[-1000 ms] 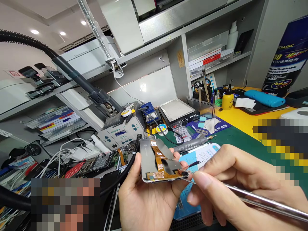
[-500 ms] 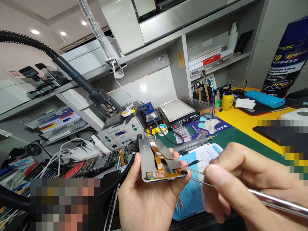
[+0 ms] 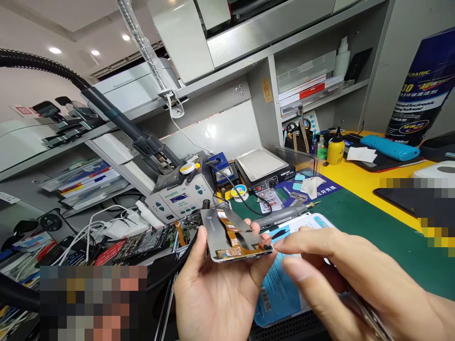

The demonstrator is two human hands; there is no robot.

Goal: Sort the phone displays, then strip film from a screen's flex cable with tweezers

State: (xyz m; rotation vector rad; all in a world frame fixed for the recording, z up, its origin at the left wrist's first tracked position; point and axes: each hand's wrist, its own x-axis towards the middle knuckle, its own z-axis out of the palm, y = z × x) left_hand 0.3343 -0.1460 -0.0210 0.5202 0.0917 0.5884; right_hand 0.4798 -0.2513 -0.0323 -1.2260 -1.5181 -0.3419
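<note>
My left hand is closed around the edges of a phone screen, its grey metallic back turned up. An orange-brown flex cable runs along that back to the near edge. At the right corner a small copper-coloured flex with a black strip sticks out. The index fingertip of my right hand is at this corner, touching or nearly touching the strip; the thumb is apart from it. Metal tweezers lie tucked back in my right palm, their tips hidden. Below is a blue-and-white package.
Behind stand a soldering station, a hot plate and a grey pen-shaped tool on the green mat. Circuit boards and white cables lie left. A yellow bottle and a large spray can stand right.
The tweezers have swung from the screen's corner back into my right palm. My right index finger has come forward to the corner. The screen has shifted slightly left and tilted.
</note>
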